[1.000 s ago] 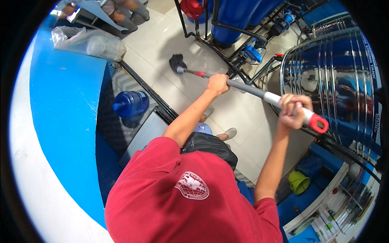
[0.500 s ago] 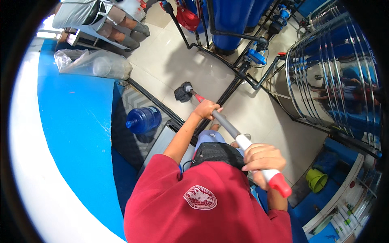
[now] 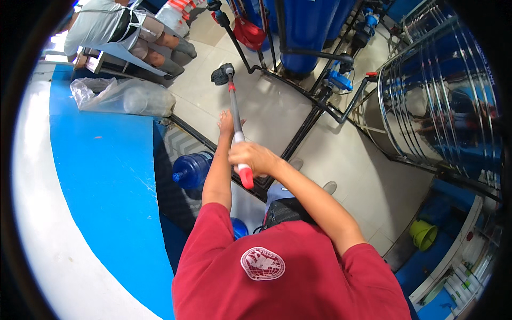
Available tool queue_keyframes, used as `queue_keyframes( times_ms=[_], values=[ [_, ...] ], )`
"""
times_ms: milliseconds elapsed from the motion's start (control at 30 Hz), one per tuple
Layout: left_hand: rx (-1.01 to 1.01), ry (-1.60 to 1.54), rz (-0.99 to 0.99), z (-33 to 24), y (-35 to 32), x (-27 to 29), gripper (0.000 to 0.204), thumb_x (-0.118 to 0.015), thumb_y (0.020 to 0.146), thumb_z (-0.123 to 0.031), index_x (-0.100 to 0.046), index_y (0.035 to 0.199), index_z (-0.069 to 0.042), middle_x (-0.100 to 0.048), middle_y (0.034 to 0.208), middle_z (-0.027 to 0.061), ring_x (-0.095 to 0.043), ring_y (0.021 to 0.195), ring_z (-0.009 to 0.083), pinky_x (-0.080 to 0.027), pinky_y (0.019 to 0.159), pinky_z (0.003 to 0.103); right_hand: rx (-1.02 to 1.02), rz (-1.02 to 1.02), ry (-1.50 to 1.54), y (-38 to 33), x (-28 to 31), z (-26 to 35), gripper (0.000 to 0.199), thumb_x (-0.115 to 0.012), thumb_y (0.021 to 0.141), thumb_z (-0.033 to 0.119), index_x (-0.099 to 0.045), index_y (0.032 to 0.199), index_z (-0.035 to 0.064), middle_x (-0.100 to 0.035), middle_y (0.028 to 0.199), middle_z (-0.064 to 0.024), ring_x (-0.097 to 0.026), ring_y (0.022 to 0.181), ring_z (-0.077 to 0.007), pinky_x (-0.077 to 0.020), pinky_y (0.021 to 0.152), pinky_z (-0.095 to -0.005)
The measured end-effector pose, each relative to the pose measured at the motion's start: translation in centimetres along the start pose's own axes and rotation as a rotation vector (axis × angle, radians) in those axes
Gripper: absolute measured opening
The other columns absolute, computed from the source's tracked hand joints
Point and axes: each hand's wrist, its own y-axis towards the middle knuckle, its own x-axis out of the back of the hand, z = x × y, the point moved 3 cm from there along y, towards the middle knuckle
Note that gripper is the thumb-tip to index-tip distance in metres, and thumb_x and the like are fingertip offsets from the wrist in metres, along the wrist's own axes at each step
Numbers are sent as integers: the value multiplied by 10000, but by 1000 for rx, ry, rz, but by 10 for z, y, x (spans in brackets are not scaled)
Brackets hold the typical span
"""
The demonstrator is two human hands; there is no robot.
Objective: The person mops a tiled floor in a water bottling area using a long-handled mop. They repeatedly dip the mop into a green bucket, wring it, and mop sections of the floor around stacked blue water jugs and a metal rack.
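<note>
The right hand (image 3: 255, 158) is clamped round the mop handle (image 3: 236, 128) near its red end; the left hand (image 3: 226, 123) grips it higher. Left of the arms lies a blue water jug (image 3: 193, 169), contents unclear. Farther off the mop head (image 3: 222, 74) rests on the tiled floor (image 3: 266, 114).

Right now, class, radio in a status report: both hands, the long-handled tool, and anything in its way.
Left hand and right hand both grip the grey long-handled mop with red end cap. Mop head on pale tiled floor. Black pipe frame close on its right.
</note>
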Motion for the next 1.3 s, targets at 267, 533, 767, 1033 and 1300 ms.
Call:
queue_keyframes(
  times_ms=[267, 533, 767, 1033, 1300],
  values=[
    [-416, -487, -318, 1, -25, -4, 1039, -792, 721, -378, -193, 1485, -7, -312, 1485, 276, -287, 1402, 399, -253, 1128, 516, -177, -173, 6, 46, 30, -50, 151, -686, 655, 67, -586, 765, 41, -610, 788, -118, -605, 798, -339, -491, 730, -429],
    [-444, -388, -518, -68, -57, -2, 992, -799, 705, -264, -214, 1459, 9, -362, 1445, 270, -343, 1354, 421, -279, 1115, 483, -203, -210, 93, -15, 88, 95, 161, -640, 648, 7, -583, 797, 22, -592, 783, -140, -576, 772, -359, -475, 757, -421],
    [-818, -559, -284, -190, -164, -84, 218, -652, 848, -95, -629, 1054, -25, -657, 1045, 164, -639, 958, 329, -487, 866, 409, -358, -316, 41, -124, 151, 256, 167, -654, 618, -26, -576, 751, 38, -547, 688, -98, -571, 666, -301, -468, 667, -394],
    [-998, -72, 535, -266, -240, -162, 212, -623, 809, -262, -654, 859, -59, -671, 791, 165, -660, 793, 366, -520, 728, 441, -377, -481, 31, -236, 178, 361, 155, -613, 562, -48, -594, 703, 13, -579, 638, -129, -611, 628, -311, -530, 687, -389],
    [-1079, 416, 601, -374, -315, -199, 273, -642, 577, -276, -704, 725, -55, -660, 745, 228, -657, 764, 415, -529, 715, 497, -266, -1070, 55, -389, 243, 451, 70, -584, 639, 33, -601, 707, 35, -583, 608, -86, -556, 519, -216, -441, 527, -319]
  ],
)
